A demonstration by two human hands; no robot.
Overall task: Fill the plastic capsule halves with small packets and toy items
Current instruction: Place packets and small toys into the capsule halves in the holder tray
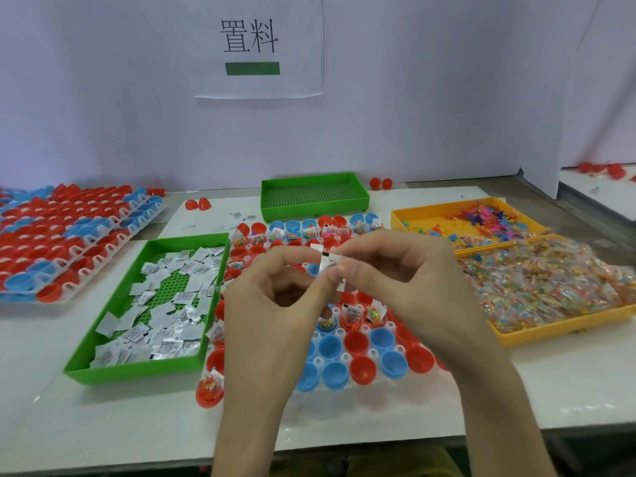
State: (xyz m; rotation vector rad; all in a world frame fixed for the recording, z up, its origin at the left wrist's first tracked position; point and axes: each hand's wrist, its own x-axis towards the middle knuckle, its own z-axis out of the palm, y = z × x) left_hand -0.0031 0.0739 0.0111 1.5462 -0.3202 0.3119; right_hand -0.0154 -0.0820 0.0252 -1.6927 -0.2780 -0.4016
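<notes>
A clear rack (pixel 375 333) of red and blue capsule halves lies in front of me; several halves hold packets and toy bits, while the near rows hold nothing. My left hand (pixel 275 304) and my right hand (pixel 399 280) meet above the rack's middle. Both pinch a small white printed packet (pixel 327 261) between thumb and fingertips. A green tray (pixel 113 370) of white packets lies to the left of the rack. To the right are a yellow tray (pixel 550 333) of clear candy packets and, behind it, a yellow tray (pixel 413 216) of small coloured toys.
Stacked racks (pixel 69 235) of red and blue capsule halves sit at the far left. A green tray (pixel 313 197) holding nothing stands behind the rack. Loose red capsule halves (pixel 198 203) lie near the back wall. A white partition (pixel 540 132) rises on the right.
</notes>
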